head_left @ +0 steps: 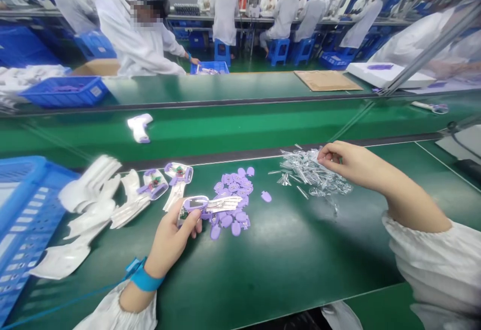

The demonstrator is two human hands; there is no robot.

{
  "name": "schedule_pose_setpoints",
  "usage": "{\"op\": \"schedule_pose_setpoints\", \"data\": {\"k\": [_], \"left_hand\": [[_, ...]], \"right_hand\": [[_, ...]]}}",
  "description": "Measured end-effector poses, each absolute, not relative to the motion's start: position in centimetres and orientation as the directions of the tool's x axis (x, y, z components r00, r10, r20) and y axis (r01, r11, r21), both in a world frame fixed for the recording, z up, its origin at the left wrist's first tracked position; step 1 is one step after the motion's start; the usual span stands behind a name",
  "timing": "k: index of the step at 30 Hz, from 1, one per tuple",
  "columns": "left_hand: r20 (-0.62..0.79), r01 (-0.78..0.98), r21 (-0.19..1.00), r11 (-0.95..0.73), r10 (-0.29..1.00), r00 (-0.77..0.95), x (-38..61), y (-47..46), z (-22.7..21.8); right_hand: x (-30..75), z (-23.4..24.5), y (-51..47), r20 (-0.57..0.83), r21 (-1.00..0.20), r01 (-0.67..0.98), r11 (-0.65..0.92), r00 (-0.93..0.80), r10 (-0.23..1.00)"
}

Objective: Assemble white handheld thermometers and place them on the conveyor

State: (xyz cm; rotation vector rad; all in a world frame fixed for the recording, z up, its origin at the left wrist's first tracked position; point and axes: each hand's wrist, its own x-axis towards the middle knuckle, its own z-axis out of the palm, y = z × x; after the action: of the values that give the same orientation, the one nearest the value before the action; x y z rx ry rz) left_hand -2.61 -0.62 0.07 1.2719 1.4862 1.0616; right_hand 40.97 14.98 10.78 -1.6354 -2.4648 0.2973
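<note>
My left hand [179,236] is closed around a white-and-purple thermometer-gun housing half [225,203], its handle pointing right and a circuit board partly visible inside. Just beyond and beneath it lies a pile of small purple plastic covers [236,228]. At the right, my right hand [334,157] has its fingers pinched together at the edge of a heap of clear plastic pieces [302,167]; whether a piece is between the fingertips is hidden. Two similar housing halves with boards [179,172] rest left of the purple pile. A blue wrist strap [145,276] circles my left wrist.
White housing shells [90,185] are stacked at the left beside a blue basket [22,220]. Across the bench runs a green conveyor [233,124] carrying a white gun-shaped unit [140,127]. Behind it are a blue bin [65,92], cardboard [326,80] and co-workers in white.
</note>
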Motion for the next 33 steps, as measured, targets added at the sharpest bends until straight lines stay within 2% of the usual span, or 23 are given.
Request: {"op": "schedule_pose_setpoints", "data": {"k": [3, 5, 7, 8, 9, 11, 13, 15, 18, 21, 25, 29, 31, 33], "left_hand": [[-0.080, 0.231, 0.969, 0.091, 0.995, -0.059, -2.9, -0.4, -0.4], [-0.088, 0.203, 0.975, 0.093, 0.995, -0.037, -2.9, -0.2, -0.8], [-0.115, 0.134, 0.984, 0.115, 0.993, -0.007, -2.6, 0.1, -1.1], [-0.133, 0.094, 0.987, 0.131, 0.991, 0.016, -2.5, 0.3, -1.2], [-0.153, 0.058, 0.987, 0.150, 0.987, 0.043, -2.5, 0.6, -1.3], [-0.175, 0.006, 0.984, 0.176, 0.974, 0.144, -2.7, 1.2, -1.3], [-0.169, -0.029, 0.983, 0.181, 0.956, 0.240, -3.2, 1.6, -1.2], [-0.150, -0.045, 0.984, 0.172, 0.938, 0.311, -3.7, 1.7, -1.2], [-0.148, -0.009, 0.986, 0.165, 0.901, 0.407, -4.5, 1.7, -1.3], [-0.133, 0.037, 0.991, 0.131, 0.884, 0.449, -4.8, 1.8, -1.4], [-0.076, 0.064, 0.997, 0.052, 0.887, 0.456, -4.6, 2.1, -1.2], [-0.040, 0.075, 0.997, 0.004, 0.875, 0.483, -4.5, 2.2, -1.2], [-0.034, 0.090, 0.996, -0.011, 0.873, 0.486, -4.5, 2.1, -1.3], [-0.034, 0.104, 0.994, -0.019, 0.873, 0.486, -4.5, 2.0, -1.4]], "right_hand": [[39.4, 13.3, 14.5, 0.151, -0.252, 0.881, 0.400, -0.373, 0.915], [37.1, 14.2, 14.0, 0.217, -0.321, 0.860, 0.396, -0.340, 0.915], [33.7, 14.3, 13.9, 0.192, -0.390, 0.803, 0.450, -0.407, 0.893], [31.6, 14.1, 14.1, 0.148, -0.408, 0.754, 0.515, -0.502, 0.852], [29.2, 13.6, 14.4, 0.093, -0.420, 0.684, 0.597, -0.622, 0.778], [23.7, 12.3, 15.2, 0.012, -0.438, 0.479, 0.761, -0.843, 0.538], [17.2, 10.7, 15.7, 0.019, -0.423, 0.258, 0.869, -0.956, 0.293], [10.6, 9.1, 15.6, 0.081, -0.322, 0.117, 0.940, -0.985, 0.151], [2.3, 7.2, 14.5, 0.021, -0.092, -0.044, 0.995, -0.999, -0.043], [-2.3, 5.8, 13.3, -0.019, -0.027, -0.095, 0.995, -0.995, -0.096], [-3.1, 4.7, 12.9, -0.051, 0.027, -0.144, 0.989, -0.989, -0.142], [-1.6, 4.5, 13.0, -0.081, 0.060, -0.129, 0.990, -0.989, -0.124], [-1.1, 4.7, 12.8, -0.095, 0.036, -0.145, 0.989, -0.985, -0.141], [-0.8, 5.3, 12.3, -0.088, -0.071, -0.172, 0.982, -0.980, -0.178]]}}
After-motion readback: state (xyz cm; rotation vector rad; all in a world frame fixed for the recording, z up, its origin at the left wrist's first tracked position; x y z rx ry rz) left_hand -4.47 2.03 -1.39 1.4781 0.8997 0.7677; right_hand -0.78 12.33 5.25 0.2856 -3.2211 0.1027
